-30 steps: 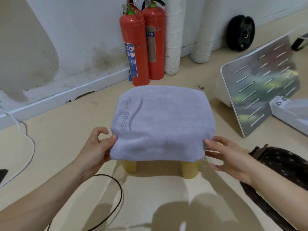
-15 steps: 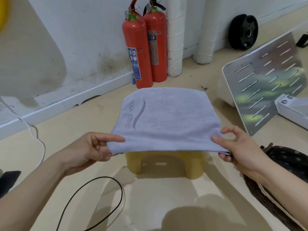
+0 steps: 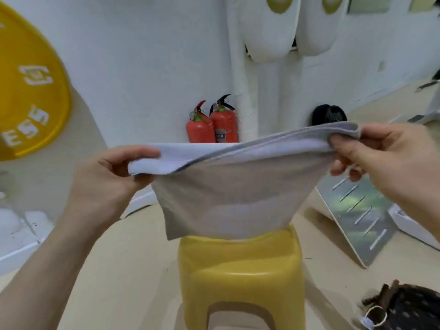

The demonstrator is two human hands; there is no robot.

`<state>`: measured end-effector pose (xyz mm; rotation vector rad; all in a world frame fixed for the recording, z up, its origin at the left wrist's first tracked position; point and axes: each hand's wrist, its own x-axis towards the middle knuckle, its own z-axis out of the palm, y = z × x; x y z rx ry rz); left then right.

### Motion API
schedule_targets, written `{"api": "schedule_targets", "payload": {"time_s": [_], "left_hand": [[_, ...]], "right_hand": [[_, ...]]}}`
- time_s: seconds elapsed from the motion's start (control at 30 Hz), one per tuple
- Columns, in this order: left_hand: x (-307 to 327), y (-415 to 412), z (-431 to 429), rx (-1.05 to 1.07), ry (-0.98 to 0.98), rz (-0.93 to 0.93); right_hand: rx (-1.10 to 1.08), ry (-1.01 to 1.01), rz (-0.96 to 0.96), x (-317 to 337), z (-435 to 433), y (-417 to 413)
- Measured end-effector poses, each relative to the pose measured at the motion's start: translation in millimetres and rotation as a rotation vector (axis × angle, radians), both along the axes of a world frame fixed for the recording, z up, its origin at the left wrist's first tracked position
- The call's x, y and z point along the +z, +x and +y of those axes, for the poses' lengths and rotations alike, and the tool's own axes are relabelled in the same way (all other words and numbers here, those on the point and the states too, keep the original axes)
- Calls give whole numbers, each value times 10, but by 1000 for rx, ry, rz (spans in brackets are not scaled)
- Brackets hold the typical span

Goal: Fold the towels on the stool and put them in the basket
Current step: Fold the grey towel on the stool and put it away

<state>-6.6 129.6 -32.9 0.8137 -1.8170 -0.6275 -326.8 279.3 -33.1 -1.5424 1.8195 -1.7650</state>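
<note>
Left hand [image 3: 104, 177] and right hand [image 3: 381, 153] each pinch a top corner of the grey towel [image 3: 226, 191], stretched above the yellow stool [image 3: 240, 270] so it hangs flat for folding, I'd guess, with the basket [image 3: 409, 306] close by on the right.

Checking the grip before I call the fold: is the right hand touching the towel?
Touching. The head view shows the right hand pinching the raised corner of the towel between thumb and fingers, with no gap.
</note>
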Motion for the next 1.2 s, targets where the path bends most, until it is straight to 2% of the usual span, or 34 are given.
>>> {"api": "schedule_targets", "payload": {"time_s": [0.07,0.1,0.2,0.27,0.33,0.4,0.47,0.63,0.83,0.93,1.0,1.07,1.1,1.2], "left_hand": [[174,4,20,75,-184,21],[259,-1,28,88,-249,51],[492,-50,-24,84,-292,130],[546,-131,-169,47,-165,145],[401,-232,-373,-34,108,122],[8,-290,-603,-75,397,57],[-494,-295,-764,-35,592,19],[-1365,-342,-1046,118,701,-140],[-1566,-452,-1389,124,856,-98],[-1481,-535,-1366,63,854,-76],[-1317,-611,-1263,-89,826,-179],[-1085,-693,-1106,-277,768,-322],[-965,-738,-1020,-343,742,-358],[-730,-827,-807,-579,779,-355]], "right_hand": [[-64,-58,71,229,22,-1],[-61,-98,34,356,36,26],[46,-134,-237,655,-7,85],[128,13,-379,645,-141,32],[183,234,-452,421,-361,-81],[172,455,-494,-11,-598,-184],[128,610,-562,-466,-778,-232],[70,718,-831,-1197,-1138,-198],[-27,775,-886,-1383,-1514,-238],[-76,763,-790,-1469,-1576,-170],[-101,743,-503,-1455,-1555,-104],[-77,717,-118,-1362,-1527,-29],[-47,686,-20,-1282,-1504,31],[137,589,2,-1030,-1436,252]]}}
